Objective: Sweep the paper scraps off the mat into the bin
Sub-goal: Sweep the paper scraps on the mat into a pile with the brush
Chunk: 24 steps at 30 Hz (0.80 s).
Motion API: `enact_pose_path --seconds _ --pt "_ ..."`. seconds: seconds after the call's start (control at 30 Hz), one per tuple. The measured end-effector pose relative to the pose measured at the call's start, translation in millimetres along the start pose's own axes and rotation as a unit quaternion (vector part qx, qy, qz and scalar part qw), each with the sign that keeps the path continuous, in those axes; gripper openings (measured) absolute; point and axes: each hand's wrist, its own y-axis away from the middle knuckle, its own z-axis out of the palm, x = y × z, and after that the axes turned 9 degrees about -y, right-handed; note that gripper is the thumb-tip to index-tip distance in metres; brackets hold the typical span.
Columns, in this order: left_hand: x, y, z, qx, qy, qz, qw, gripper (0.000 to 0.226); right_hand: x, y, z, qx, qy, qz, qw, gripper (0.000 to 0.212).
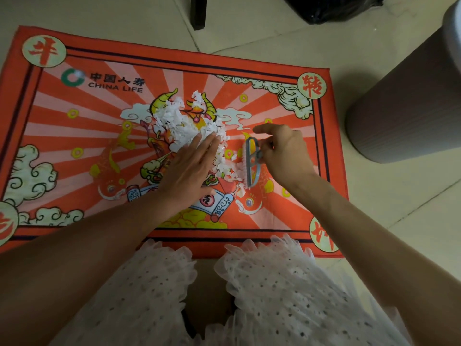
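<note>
A red printed mat (pixel 74 136) lies on the tiled floor. A heap of white paper scraps (pixel 184 121) sits at its middle, trailing down toward a small grey hand brush (pixel 252 162). My right hand (pixel 284 151) grips the brush by its handle, bristles facing left against the scraps, index finger stretched out. My left hand (pixel 192 166) lies flat with straight fingers on the near side of the heap, opposite the brush. The grey bin (pixel 409 101) stands on the floor right of the mat.
A black bag (pixel 334 8) and a dark furniture leg (pixel 198 11) are on the floor beyond the mat. White dotted ruffled clothing (pixel 274 295) covers my knees at the mat's near edge.
</note>
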Motion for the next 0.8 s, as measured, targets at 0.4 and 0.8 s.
enact_pose_path --seconds 0.4,0.8 --pt "-13.1 4.4 -3.1 -0.007 -0.002 -0.006 1.000 0.123 -30.6 -38.3 21.1 0.001 0.002 -0.002 1.000 0.044" --pt "-17.3 7.1 -1.7 -0.009 0.002 -0.013 1.000 0.122 -18.8 -42.0 -35.3 -0.054 -0.062 -0.029 0.996 0.032"
